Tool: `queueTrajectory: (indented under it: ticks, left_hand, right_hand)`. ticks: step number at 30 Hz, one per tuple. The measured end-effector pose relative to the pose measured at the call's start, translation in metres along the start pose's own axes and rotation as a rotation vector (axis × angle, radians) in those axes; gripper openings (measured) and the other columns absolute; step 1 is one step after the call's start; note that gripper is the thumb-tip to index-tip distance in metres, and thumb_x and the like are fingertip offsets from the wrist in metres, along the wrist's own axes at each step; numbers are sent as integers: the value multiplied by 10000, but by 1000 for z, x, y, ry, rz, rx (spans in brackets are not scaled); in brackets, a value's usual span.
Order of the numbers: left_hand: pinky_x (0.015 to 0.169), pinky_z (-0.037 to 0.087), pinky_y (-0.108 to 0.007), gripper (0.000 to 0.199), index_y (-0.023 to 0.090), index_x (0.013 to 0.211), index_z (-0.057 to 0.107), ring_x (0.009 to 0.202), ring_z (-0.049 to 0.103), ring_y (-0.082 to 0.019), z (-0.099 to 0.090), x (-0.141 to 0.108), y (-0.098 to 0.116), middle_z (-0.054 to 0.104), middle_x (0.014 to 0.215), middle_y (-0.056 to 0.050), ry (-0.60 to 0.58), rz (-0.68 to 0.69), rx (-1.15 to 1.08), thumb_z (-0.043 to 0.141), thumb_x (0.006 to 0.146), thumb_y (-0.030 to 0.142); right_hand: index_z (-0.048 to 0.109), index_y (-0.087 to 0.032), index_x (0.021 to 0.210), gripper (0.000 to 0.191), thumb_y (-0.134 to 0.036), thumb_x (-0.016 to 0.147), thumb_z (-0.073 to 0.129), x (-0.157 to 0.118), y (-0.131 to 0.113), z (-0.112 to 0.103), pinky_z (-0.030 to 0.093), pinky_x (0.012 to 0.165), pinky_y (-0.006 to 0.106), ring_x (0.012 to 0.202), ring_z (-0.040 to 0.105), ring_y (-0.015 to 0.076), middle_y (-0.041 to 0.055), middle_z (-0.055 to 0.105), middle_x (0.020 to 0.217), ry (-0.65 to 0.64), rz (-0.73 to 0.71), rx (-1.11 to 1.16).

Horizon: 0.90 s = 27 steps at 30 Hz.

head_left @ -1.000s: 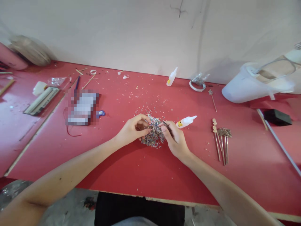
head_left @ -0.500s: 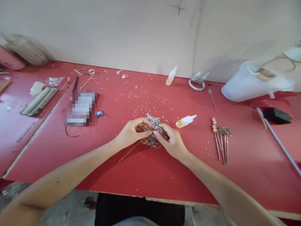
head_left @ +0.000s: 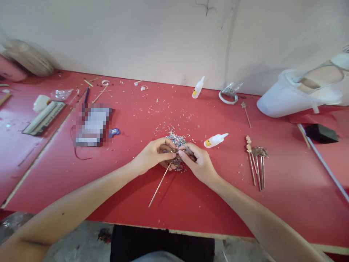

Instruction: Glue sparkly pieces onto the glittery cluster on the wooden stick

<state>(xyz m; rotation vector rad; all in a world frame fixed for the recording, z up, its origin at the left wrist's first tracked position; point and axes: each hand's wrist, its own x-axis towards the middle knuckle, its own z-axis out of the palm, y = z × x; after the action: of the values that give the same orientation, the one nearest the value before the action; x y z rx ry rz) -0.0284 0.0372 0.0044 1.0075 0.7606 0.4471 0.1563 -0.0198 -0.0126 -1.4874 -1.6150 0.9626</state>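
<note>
My left hand (head_left: 153, 154) is closed on a metal hair stick (head_left: 159, 185), gripping it by its decorated head. The thin shaft slants down toward the table's front edge, and the fingers partly hide the head. In my right hand (head_left: 200, 163), closed too, are slim tweezers (head_left: 188, 148) whose tips meet the head of the hair stick. Whether the tips pinch a small stone is too small to tell. Under both hands lies a pile of tiny glittering stones (head_left: 176, 137), partly covered by the fingers.
A glue bottle (head_left: 216, 140) lies right of the pile; another glue bottle (head_left: 198, 87) stands near the wall. Several finished-looking hair sticks (head_left: 256, 169) lie at right. A white bucket (head_left: 285, 96) stands behind them. To the left are a blurred-out flat object (head_left: 92, 125) and a knife packet (head_left: 45, 118).
The hair stick has turned in my left hand, so its shaft points more steeply down toward the front edge. My right hand with the tweezers stays almost in place.
</note>
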Motion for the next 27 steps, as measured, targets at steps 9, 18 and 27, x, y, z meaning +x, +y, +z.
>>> queueTrajectory:
  ticks: [9, 18, 27]
  left_hand:
    - [615, 604, -284, 196, 154, 1012, 543, 677, 727, -206, -1, 0, 1, 657, 753, -24, -58, -28, 9, 619, 843, 219]
    - [621, 609, -312, 210, 147, 976, 520, 643, 720, -186, 4, 0, -1, 671, 720, -16, 22, -52, 52, 643, 809, 181]
    - [588, 600, -295, 193, 158, 931, 512, 634, 717, -187, 6, -1, -4, 672, 698, -20, 63, -31, 94, 647, 819, 240]
  right_hand:
    - [598, -186, 859, 183, -347, 895, 520, 1, -1, -1, 258, 478, 226, 493, 310, 88, -61, 367, 561, -3, -1, -12]
    - [602, -178, 851, 211, -372, 886, 526, 1, -1, 0, 271, 482, 223, 501, 332, 90, -48, 410, 576, -3, 17, -58]
    - [597, -179, 829, 226, -381, 887, 515, 1, -2, 0, 258, 470, 222, 500, 319, 94, -47, 412, 559, -26, 21, -59]
